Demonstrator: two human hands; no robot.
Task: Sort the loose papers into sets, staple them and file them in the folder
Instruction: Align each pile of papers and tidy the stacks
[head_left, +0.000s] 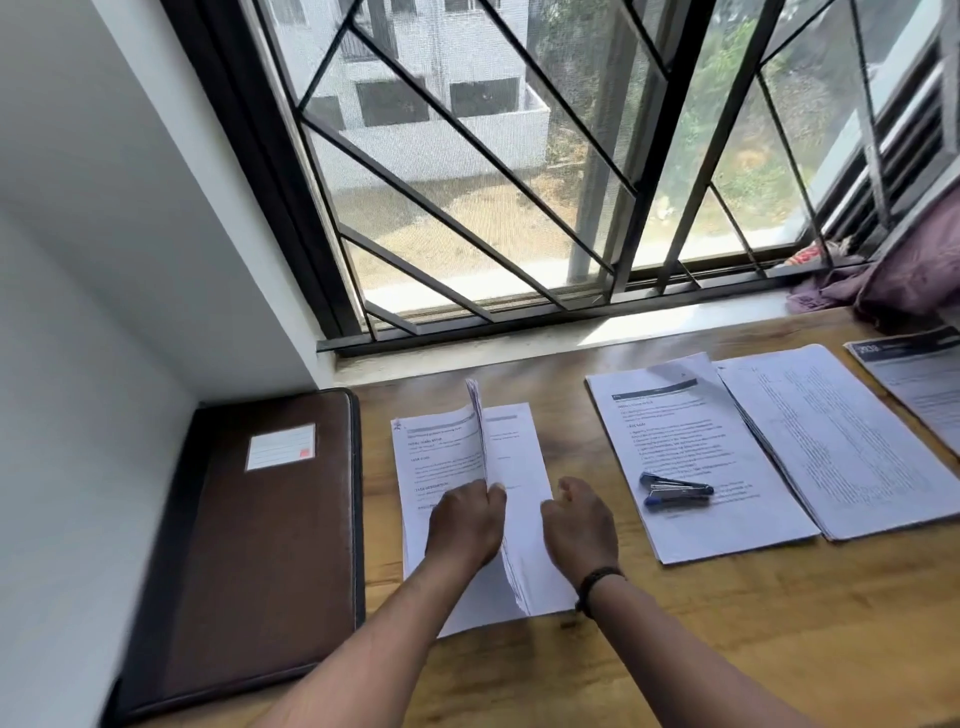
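A stack of printed papers (519, 457) stands on its long edge on the wooden desk (675, 623), leaning over a flat printed sheet (436, 457). My left hand (467, 525) grips the stack's near part. My right hand (579, 525) rests just right of it with curled fingers; whether it holds the paper is unclear. A blue stapler (675, 491) lies on a second paper set (691, 441). A third set (836, 436) lies to its right. The closed brown folder (265, 545) lies flat at the far left.
A dark-headed printed booklet (919, 379) lies at the right edge. Purple cloth (893, 286) is bunched on the window sill behind it. A barred window runs along the desk's far side, and a white wall stands left of the folder.
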